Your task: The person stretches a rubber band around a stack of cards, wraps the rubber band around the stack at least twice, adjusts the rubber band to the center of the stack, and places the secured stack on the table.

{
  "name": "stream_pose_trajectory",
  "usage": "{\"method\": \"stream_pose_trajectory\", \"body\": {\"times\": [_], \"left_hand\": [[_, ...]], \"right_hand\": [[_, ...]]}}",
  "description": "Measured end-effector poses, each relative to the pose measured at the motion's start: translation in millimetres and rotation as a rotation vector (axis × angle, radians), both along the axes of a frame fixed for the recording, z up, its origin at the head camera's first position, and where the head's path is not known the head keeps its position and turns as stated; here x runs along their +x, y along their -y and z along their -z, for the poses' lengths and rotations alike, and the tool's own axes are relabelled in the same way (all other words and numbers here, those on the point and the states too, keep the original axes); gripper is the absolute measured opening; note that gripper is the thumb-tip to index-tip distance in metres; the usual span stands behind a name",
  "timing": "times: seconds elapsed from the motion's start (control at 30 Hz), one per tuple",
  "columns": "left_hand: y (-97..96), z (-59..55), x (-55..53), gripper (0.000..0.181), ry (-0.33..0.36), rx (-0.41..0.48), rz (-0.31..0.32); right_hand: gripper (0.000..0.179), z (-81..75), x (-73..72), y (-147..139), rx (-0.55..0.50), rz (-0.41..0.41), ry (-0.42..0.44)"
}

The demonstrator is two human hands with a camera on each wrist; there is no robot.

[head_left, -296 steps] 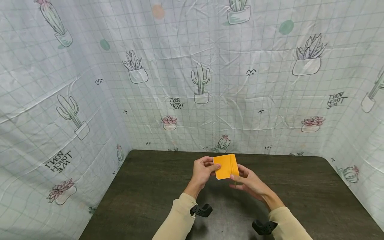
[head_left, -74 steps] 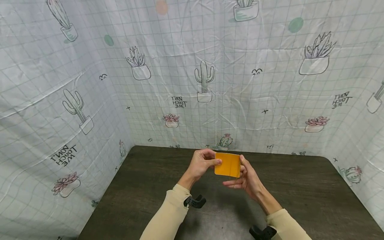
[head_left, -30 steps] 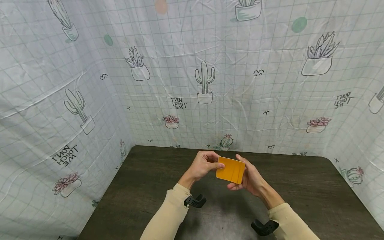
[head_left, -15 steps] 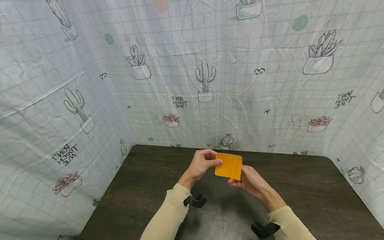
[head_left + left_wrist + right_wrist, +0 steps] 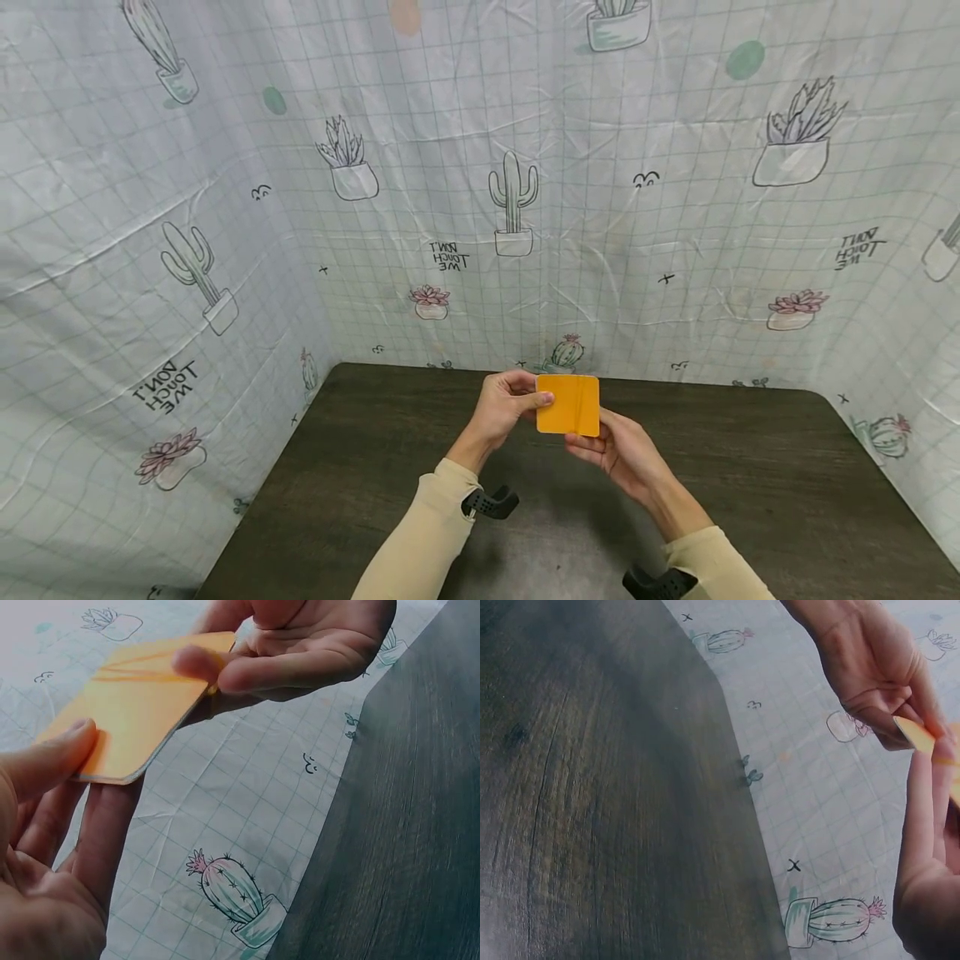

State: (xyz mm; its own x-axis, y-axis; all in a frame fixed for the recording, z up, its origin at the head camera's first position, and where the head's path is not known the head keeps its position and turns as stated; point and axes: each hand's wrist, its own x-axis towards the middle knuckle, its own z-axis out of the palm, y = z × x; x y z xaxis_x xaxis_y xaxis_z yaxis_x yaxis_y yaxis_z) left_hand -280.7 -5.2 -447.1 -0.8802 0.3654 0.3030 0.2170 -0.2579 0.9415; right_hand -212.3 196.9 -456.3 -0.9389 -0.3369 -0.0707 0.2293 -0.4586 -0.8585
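Observation:
A small square orange notebook (image 5: 558, 408) with rounded corners is held up above the far part of the table. My left hand (image 5: 498, 412) pinches its left side, thumb on the cover and fingers behind. Near the right side, an orange elastic band (image 5: 131, 675) runs across the cover in slightly slanted lines. My right hand (image 5: 633, 458) holds the lower right corner. In the left wrist view one of its fingertips (image 5: 196, 663) lies on the cover by the band, and other fingers pass behind. The notebook's back is hidden.
A dark wood-grain table (image 5: 360, 467) lies below the hands. Pale cloth (image 5: 420, 167) printed with cacti and grid lines hangs behind it and at both sides. Black straps with cameras (image 5: 491, 502) sit on both wrists, over beige sleeves.
Earlier the band stood off below the notebook's lower edge; now it lies nearer the cover. The notebook has levelled from a tilt and risen slightly, and the right fingers have shifted to its lower corner.

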Motion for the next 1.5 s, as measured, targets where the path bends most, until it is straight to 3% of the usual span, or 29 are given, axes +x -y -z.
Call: {"method": "stream_pose_trajectory", "body": {"times": [0.1,0.33,0.57,0.67,0.97,1.23,1.37,1.5], "left_hand": [[0.0,-0.1,-0.3,0.023,0.012,-0.012,-0.017],[1.1,-3.0,0.4,0.022,0.042,-0.022,-0.020],[2.9,-19.9,13.2,0.021,0.043,-0.019,-0.023],[3.1,-19.8,13.3,0.022,0.045,-0.014,-0.017],[3.8,-18.7,13.1,0.021,0.055,-0.042,-0.008],[3.6,-17.6,14.5,0.021,0.059,-0.030,-0.012],[3.5,-17.2,15.5,0.022,0.067,-0.031,-0.011],[3.0,-16.3,16.1,0.022,0.072,-0.041,-0.014]], "right_hand": [[0.046,-0.4,1.1,0.2,-0.036,0.025,-0.003],[0.028,-4.2,5.9,4.3,0.033,0.112,-0.016],[0.028,-4.3,5.6,4.5,0.074,0.143,-0.016],[0.030,-4.2,4.8,3.6,0.100,0.153,-0.010],[0.046,-5.5,3.2,4.9,0.368,0.215,-0.020],[0.047,-4.5,5.6,6.6,0.528,0.288,-0.077],[0.047,-2.8,6.0,5.3,0.564,0.292,-0.112],[0.047,-1.6,6.6,4.0,0.517,0.274,-0.125]]}}
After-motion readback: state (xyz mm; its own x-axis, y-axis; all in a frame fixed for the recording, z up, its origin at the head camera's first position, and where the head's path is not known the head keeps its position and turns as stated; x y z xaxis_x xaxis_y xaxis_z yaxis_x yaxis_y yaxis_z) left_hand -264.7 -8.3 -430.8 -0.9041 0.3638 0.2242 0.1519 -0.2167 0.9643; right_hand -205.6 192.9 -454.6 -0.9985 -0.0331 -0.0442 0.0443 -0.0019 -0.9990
